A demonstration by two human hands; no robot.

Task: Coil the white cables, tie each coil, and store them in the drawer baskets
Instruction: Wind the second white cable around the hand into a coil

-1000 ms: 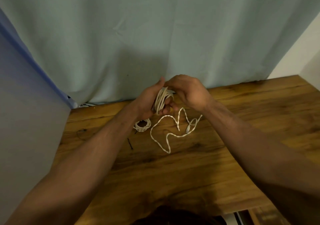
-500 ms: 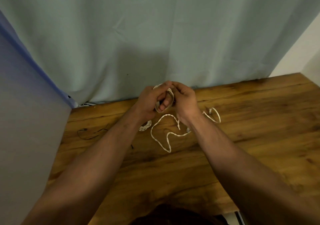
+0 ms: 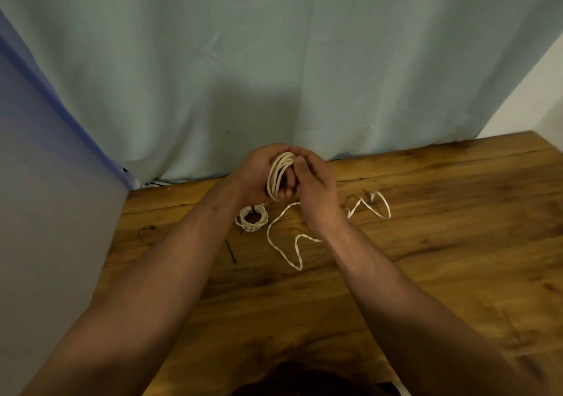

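Note:
My left hand (image 3: pixel 257 171) grips a coil of white cable (image 3: pixel 278 174) wound in several loops around its fingers. My right hand (image 3: pixel 315 182) pinches the same cable at the top of the coil. The loose tail of this cable (image 3: pixel 297 243) snakes over the wooden table (image 3: pixel 441 243) below my right wrist, and its end with a small plug (image 3: pixel 372 196) lies to the right. A second, small white coil (image 3: pixel 252 218) rests on the table just under my left wrist. No drawer or basket is in view.
A pale green curtain (image 3: pixel 274 75) hangs along the back edge of the table. A grey-blue wall panel (image 3: pixel 45 182) closes the left side. A thin black tie (image 3: pixel 230 251) and a dark wire loop (image 3: pixel 146 232) lie on the table at the left.
Both hands have stayed at the back of the table, winding. The right hand has carried cable up over the coil. The loose tail is shorter, and its end has swung out to the right.

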